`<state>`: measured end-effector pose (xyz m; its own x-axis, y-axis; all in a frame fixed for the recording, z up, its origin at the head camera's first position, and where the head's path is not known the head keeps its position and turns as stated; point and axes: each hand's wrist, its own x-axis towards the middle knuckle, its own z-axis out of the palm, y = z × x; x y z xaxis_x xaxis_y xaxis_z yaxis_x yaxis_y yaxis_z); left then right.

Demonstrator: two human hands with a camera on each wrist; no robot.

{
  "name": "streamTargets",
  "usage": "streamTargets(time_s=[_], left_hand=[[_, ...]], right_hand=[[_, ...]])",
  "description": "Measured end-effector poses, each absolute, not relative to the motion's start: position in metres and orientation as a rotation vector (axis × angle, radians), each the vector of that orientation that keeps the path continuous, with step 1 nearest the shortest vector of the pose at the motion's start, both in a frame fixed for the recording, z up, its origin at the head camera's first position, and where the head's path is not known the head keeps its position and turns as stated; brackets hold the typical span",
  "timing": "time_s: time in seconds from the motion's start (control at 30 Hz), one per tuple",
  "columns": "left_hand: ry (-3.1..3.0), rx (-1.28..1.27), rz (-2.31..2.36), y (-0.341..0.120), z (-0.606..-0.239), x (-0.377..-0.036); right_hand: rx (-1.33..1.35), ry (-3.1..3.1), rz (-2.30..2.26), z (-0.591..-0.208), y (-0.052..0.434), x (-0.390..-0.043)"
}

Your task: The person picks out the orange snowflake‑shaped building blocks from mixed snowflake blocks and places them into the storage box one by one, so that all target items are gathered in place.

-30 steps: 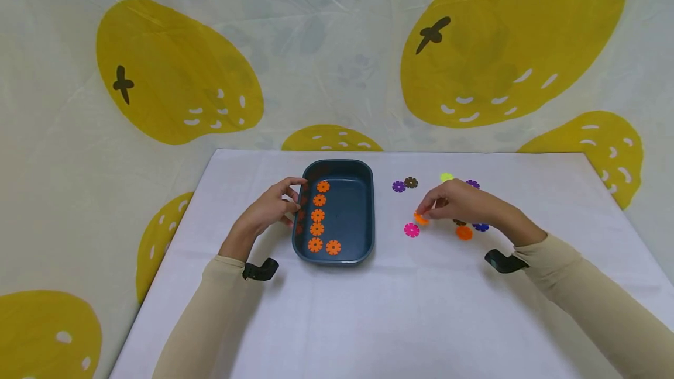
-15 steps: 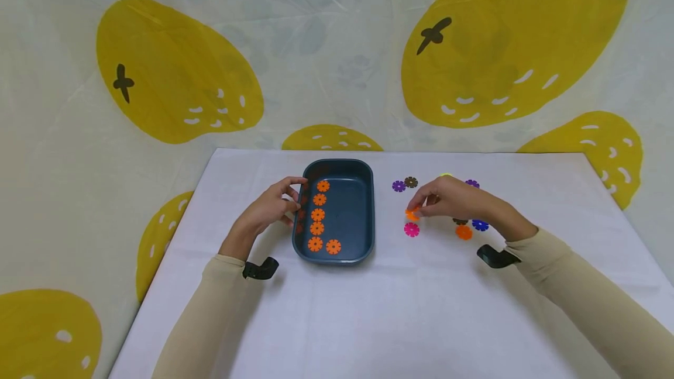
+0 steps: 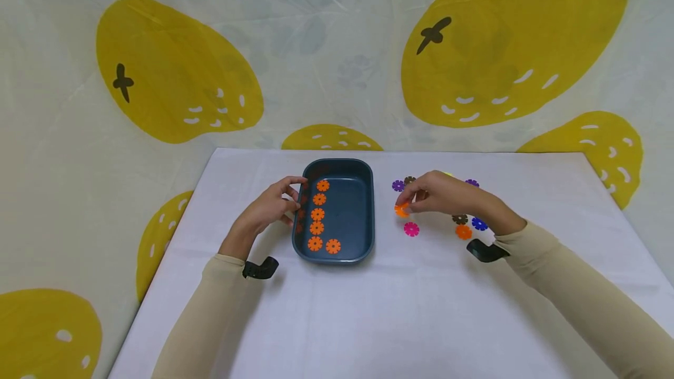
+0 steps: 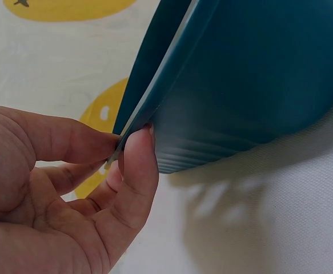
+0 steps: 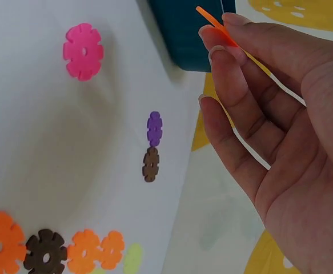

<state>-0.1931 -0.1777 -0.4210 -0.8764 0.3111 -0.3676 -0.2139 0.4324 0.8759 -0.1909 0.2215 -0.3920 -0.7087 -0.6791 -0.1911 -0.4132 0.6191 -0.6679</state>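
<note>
Right grip: the right hand (image 3: 447, 195) is pinching an orange disc (image 3: 402, 210) at its fingertips (image 5: 219, 35), the other fingers hanging loosely curled; the disc is riding edge-on in the air, off the table.
Left grip: the left hand (image 3: 274, 206) is pinching the left rim of the tray (image 3: 368, 209) between thumb (image 4: 137, 165) and forefinger, holding it against the table (image 3: 368, 309).
Change: over the last second the right hand has been carrying the disc leftward, from above the pink disc (image 3: 411, 228) toward the tray; the left hand has not been moving. I judge a drop into the tray is coming.
Near: the pink disc is lying flat just below the carried one.
Tray: six orange discs (image 3: 317, 214) are lying inside, mostly in a column along the left wall.
Far: purple (image 3: 398, 185) and brown (image 3: 408, 180) discs are lying behind the right hand.
</note>
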Motion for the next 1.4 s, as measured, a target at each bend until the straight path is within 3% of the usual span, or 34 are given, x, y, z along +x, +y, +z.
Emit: streamTargets(time_s=[0.4,0.83,1.4], left_hand=[[2.214,0.078,1.427,-0.176,-0.418,-0.193],[2.214,0.094,1.428,-0.168,-0.387,-0.177],[2.218,0.069,1.442,-0.177,-0.419,-0.192]], right_hand=[[-0.898,2.355,-0.876,-0.387,0.202,-0.195],[-0.957,2.293,-0.937,-0.388,0.182,-0.199],[-1.017,2.258,-0.868,-0.387,0.16,-0.207]])
